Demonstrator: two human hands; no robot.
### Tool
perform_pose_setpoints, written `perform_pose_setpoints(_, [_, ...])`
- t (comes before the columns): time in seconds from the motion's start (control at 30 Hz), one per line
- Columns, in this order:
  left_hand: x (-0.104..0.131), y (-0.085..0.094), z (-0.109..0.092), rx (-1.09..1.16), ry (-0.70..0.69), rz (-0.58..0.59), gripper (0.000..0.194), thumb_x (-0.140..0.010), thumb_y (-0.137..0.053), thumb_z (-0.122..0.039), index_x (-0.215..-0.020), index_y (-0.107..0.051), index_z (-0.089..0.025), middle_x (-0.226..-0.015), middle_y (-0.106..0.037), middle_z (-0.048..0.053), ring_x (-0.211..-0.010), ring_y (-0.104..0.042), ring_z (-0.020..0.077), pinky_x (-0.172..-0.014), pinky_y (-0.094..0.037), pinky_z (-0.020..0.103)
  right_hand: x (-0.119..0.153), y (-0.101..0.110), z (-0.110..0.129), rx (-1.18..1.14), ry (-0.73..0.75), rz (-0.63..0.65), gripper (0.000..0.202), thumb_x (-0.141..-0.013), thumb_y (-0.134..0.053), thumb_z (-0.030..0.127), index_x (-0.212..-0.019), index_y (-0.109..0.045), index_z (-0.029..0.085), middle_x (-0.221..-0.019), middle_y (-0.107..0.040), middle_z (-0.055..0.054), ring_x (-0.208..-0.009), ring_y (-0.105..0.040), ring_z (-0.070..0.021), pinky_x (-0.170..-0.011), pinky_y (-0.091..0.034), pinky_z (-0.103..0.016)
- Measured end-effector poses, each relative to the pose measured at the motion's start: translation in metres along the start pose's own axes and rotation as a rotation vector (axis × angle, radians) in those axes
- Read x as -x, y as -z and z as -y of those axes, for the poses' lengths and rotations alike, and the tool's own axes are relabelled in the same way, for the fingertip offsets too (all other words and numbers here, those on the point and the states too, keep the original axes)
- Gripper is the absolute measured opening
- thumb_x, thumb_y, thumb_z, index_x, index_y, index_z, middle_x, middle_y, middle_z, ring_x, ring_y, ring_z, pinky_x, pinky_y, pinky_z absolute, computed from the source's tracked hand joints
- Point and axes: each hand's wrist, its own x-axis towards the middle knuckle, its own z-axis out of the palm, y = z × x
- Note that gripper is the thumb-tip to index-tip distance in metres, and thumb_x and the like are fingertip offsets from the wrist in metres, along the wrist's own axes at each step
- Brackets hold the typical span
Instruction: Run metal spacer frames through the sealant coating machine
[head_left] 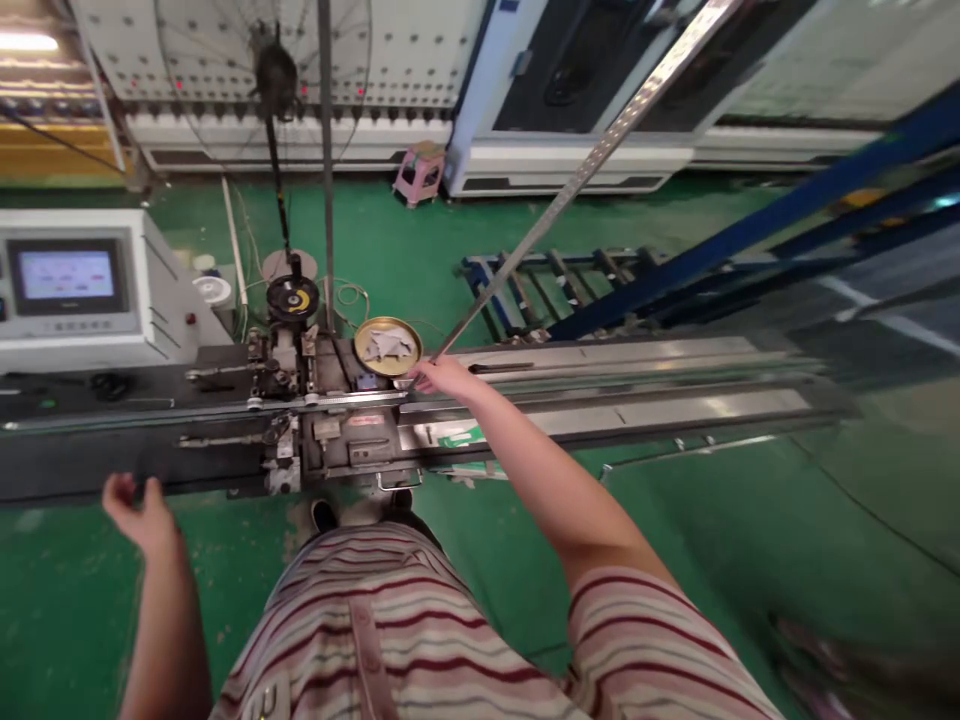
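Note:
My right hand (444, 378) is closed around the lower end of a long perforated metal strip (559, 210), at the middle of a bench-mounted machine (360, 440). From the hand, the strip slants up and away to the top right. Just left of those fingers, a thin metal bar (352, 400) lies along the machine's rail. My left hand (142, 515) hovers by the dark bench's front edge at the left, thumb and fingers apart, with nothing in it. A round brass-coloured pan (361, 360) holding crumpled pale scraps (390, 345) sits just beyond my right hand.
A control box with a lit screen (69, 275) stands on the bench at the left. Behind the machine are a black handwheel (292, 298), an upright post (328, 200), a pink stool (420, 175) and a blue roller frame (577, 280). Large cabinets line the back.

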Motion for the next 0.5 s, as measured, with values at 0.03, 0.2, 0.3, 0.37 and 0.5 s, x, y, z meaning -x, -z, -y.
perform_pose_setpoints(0.03, [0.012,0.006,0.016,0.011,0.007,-0.045,0.058,-0.078,-0.071,-0.031,-0.131,-0.049,-0.025,-0.129,-0.056,0.008,-0.122,-0.053,0.0243,-0.113,-0.036,0.048,0.000,-0.016,0.006,0.008,0.018,0.017,0.020,-0.087,-0.054,0.023,-0.084,-0.071,0.012,-0.082,-0.072,-0.009,-0.072,-0.068,-0.0192,-0.070,-0.056,-0.031])
perform_pose_setpoints(0.2, [0.052,0.034,0.058,0.015,0.103,-0.079,0.050,-0.079,-0.066,-0.031,-0.126,-0.054,-0.020,-0.125,-0.059,0.012,-0.120,-0.056,0.0250,-0.107,-0.043,0.044,-0.002,-0.096,0.035,0.050,0.096,0.123,0.021,-0.086,-0.053,0.022,-0.086,-0.072,0.012,-0.084,-0.073,-0.010,-0.072,-0.068,-0.0184,-0.069,-0.056,-0.029])
perform_pose_setpoints(0.3, [0.050,0.058,0.065,0.023,0.143,-0.102,0.049,-0.080,-0.065,-0.030,-0.126,-0.055,-0.020,-0.128,-0.058,0.012,-0.122,-0.055,0.0247,-0.108,-0.042,0.044,-0.003,-0.143,0.051,0.124,0.147,0.206,0.026,-0.087,-0.050,0.021,-0.090,-0.074,0.012,-0.078,-0.072,-0.008,-0.072,-0.068,-0.0179,-0.070,-0.056,-0.028])
perform_pose_setpoints(0.37, [0.044,0.075,0.068,0.024,0.145,-0.140,0.047,-0.080,-0.065,-0.031,-0.124,-0.057,-0.019,-0.128,-0.059,0.012,-0.121,-0.055,0.0247,-0.108,-0.042,0.044,-0.004,-0.175,0.062,0.187,0.192,0.235,0.028,-0.087,-0.049,0.022,-0.092,-0.075,0.013,-0.075,-0.071,-0.007,-0.072,-0.069,-0.0177,-0.072,-0.056,-0.028])
perform_pose_setpoints(0.5, [0.038,0.102,0.075,0.002,0.155,-0.182,0.042,-0.081,-0.065,-0.033,-0.121,-0.060,-0.019,-0.127,-0.059,0.012,-0.121,-0.055,0.0249,-0.106,-0.043,0.043,-0.002,-0.238,0.088,0.268,0.263,0.264,0.029,-0.087,-0.050,0.025,-0.094,-0.076,0.015,-0.077,-0.072,-0.006,-0.077,-0.070,-0.0187,-0.080,-0.055,-0.029])
